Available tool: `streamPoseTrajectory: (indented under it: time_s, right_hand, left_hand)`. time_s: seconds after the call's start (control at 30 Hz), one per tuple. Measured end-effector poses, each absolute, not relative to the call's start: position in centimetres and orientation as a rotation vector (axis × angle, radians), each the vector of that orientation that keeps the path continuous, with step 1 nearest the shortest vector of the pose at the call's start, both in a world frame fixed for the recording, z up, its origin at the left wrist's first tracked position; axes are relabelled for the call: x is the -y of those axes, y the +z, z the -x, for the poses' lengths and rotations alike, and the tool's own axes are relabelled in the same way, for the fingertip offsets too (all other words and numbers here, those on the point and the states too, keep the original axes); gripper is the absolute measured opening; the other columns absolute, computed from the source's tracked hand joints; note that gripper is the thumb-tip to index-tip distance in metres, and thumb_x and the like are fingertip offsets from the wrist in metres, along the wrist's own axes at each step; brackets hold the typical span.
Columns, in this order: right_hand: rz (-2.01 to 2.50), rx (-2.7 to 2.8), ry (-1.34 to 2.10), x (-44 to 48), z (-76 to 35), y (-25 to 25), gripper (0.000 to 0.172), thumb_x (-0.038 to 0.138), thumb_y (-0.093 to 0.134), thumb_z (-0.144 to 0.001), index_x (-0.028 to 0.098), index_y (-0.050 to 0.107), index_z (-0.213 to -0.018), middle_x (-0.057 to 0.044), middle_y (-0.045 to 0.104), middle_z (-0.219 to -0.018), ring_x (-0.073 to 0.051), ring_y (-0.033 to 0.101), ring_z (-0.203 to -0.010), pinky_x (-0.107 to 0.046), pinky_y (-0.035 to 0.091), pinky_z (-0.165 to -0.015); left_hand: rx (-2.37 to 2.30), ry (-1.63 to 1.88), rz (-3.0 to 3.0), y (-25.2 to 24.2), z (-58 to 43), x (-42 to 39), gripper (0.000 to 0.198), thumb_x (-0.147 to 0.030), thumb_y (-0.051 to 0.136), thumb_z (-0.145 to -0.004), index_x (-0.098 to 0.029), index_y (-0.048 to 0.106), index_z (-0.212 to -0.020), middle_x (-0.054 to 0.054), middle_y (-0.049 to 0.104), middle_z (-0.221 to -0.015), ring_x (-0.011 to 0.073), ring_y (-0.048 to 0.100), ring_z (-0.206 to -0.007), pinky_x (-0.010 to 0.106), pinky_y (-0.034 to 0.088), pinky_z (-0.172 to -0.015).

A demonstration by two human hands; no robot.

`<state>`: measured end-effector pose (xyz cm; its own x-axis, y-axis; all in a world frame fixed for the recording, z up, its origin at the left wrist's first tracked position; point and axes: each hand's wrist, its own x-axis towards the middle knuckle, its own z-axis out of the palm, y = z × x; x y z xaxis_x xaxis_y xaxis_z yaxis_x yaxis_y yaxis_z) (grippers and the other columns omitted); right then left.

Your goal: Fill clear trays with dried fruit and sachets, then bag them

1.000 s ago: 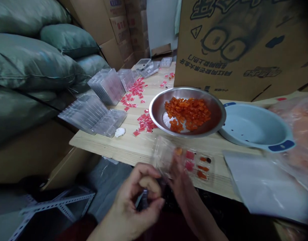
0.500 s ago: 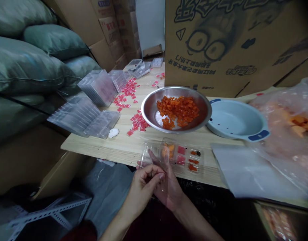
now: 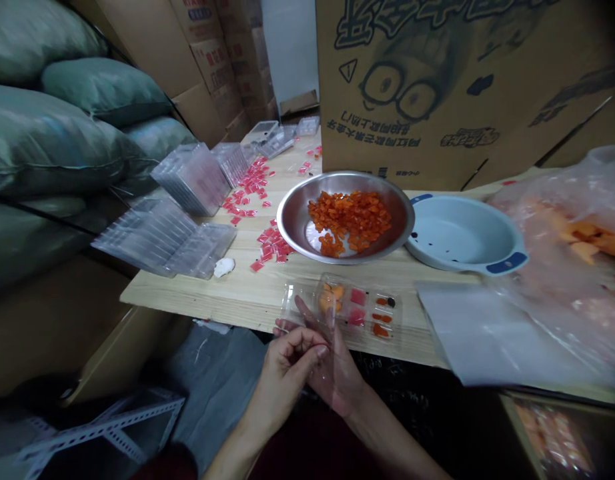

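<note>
A clear plastic bag [image 3: 293,301] is held up between my hands at the table's front edge. My left hand [image 3: 290,357] is closed, thumb and forefinger pinching the bag's lower part. Behind the clear plastic, my right hand [image 3: 345,380] holds the bag, its fingers long and seen through it; how firmly they grip is unclear. Just beyond lies a clear compartment tray [image 3: 395,303]. It holds orange pieces [image 3: 331,297] at left, red square packets [image 3: 357,305] in the middle, and small dark-orange pieces [image 3: 381,317] with a black dot at right.
A steel bowl [image 3: 407,223] of orange pieces stands behind, beside a blue basin [image 3: 462,233]. Red packets [image 3: 271,247] lie scattered; clear trays [image 3: 152,233] stand stacked at left. White sheeting [image 3: 455,333] and a filled plastic bag [image 3: 552,247] are at right; a large carton [image 3: 437,87] rises behind.
The view has shifted slightly, so the tray, bowl and basin appear a little further left. Both hands keep the same hold on the plastic bag.
</note>
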<state>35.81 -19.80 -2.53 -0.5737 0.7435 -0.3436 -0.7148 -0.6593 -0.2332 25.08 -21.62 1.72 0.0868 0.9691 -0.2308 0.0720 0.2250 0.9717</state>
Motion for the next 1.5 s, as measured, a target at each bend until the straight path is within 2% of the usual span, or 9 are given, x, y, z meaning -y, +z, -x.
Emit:
streamPoseTrajectory:
  time_s: [0.3,0.57,0.77,0.93,1.1,1.2,1.3,1.4,1.5]
  right_hand:
    - [0.58,0.041,2.239,19.3,-34.7,-2.4,0.092,0.08,0.078,-0.075,0.029,0.059,-0.149,-0.006,0.078,-0.12,-0.026,0.07,-0.121,-0.043,0.046,-0.113]
    - [0.564,0.022,2.314,16.4,-30.8,-0.9,0.073,0.075,0.068,-0.088,0.026,0.064,-0.143,-0.008,0.081,-0.109,-0.028,0.074,-0.109,-0.042,0.06,-0.093]
    - [0.612,0.022,2.305,17.1,-30.0,-2.5,0.083,0.078,0.07,-0.085,0.026,0.059,-0.148,-0.005,0.081,-0.107,-0.026,0.075,-0.107,-0.039,0.06,-0.091]
    - [0.663,0.035,2.306,17.3,-30.1,-2.6,0.081,0.077,0.067,-0.088,0.026,0.057,-0.15,-0.007,0.08,-0.111,-0.027,0.075,-0.105,-0.041,0.06,-0.091]
    - [0.647,0.034,2.292,17.4,-30.2,-2.7,0.088,0.08,0.07,-0.083,0.028,0.055,-0.153,-0.006,0.08,-0.11,-0.028,0.074,-0.108,-0.044,0.059,-0.095]
    - [0.641,0.083,2.269,16.5,-29.6,-2.8,0.088,0.081,0.067,-0.084,0.031,0.052,-0.155,-0.005,0.079,-0.114,-0.028,0.071,-0.114,-0.044,0.055,-0.102]
    - [0.615,0.145,2.279,13.6,-27.1,-2.0,0.08,0.08,0.054,-0.093,0.032,0.051,-0.156,-0.005,0.079,-0.112,-0.026,0.071,-0.113,-0.044,0.053,-0.104]
    - [0.521,0.185,2.324,9.1,-22.5,-0.2,0.075,0.079,0.04,-0.099,0.027,0.055,-0.152,-0.007,0.079,-0.105,-0.027,0.072,-0.107,-0.045,0.054,-0.102]
    - [0.476,0.303,2.389,4.8,-17.6,1.1,0.07,0.076,0.031,-0.103,0.028,0.06,-0.145,-0.007,0.077,-0.115,-0.027,0.07,-0.113,-0.047,0.053,-0.103]
  left_hand:
    - [-1.453,0.864,-1.422,2.2,-24.7,22.3,0.021,-0.033,0.062,-0.097,-0.017,0.07,-0.086,0.0,0.064,-0.074,0.0122,0.053,-0.067,0.024,0.041,-0.063]
    - [-1.373,0.933,-1.279,2.7,-20.4,19.3,0.02,-0.034,0.067,-0.094,-0.016,0.07,-0.086,0.0,0.063,-0.075,0.0129,0.055,-0.07,0.025,0.043,-0.069]
    - [-1.393,0.978,-1.123,2.2,-20.1,19.9,0.023,-0.037,0.073,-0.088,-0.015,0.068,-0.083,-0.002,0.059,-0.071,0.0118,0.051,-0.067,0.024,0.041,-0.066]
    - [-1.395,0.997,-1.068,1.2,-20.4,20.0,0.026,-0.04,0.07,-0.091,-0.015,0.069,-0.086,-0.001,0.06,-0.071,0.012,0.053,-0.066,0.023,0.041,-0.065]
    - [-1.555,0.985,-1.27,1.6,-21.0,20.6,0.02,-0.035,0.065,-0.095,-0.018,0.068,-0.086,0.0,0.064,-0.073,0.014,0.055,-0.067,0.024,0.042,-0.065]
    - [-1.665,0.861,-1.534,2.9,-20.9,20.9,0.015,-0.028,0.06,-0.097,-0.02,0.066,-0.086,0.0,0.065,-0.076,0.0149,0.056,-0.068,0.026,0.041,-0.064]
    - [-1.747,0.748,-1.82,4.2,-19.2,19.3,0.014,-0.024,0.055,-0.099,-0.02,0.062,-0.087,0.002,0.067,-0.082,0.0166,0.059,-0.072,0.028,0.043,-0.067]
    - [-1.985,0.583,-2.098,5.2,-15.3,15.1,0.016,-0.024,0.049,-0.102,-0.02,0.061,-0.094,0.007,0.07,-0.093,0.0208,0.065,-0.081,0.031,0.046,-0.073]
    - [-2.353,0.28,-2.163,5.9,-10.3,9.4,0.021,-0.025,0.043,-0.105,-0.016,0.062,-0.106,0.014,0.071,-0.106,0.0256,0.069,-0.096,0.034,0.049,-0.08]
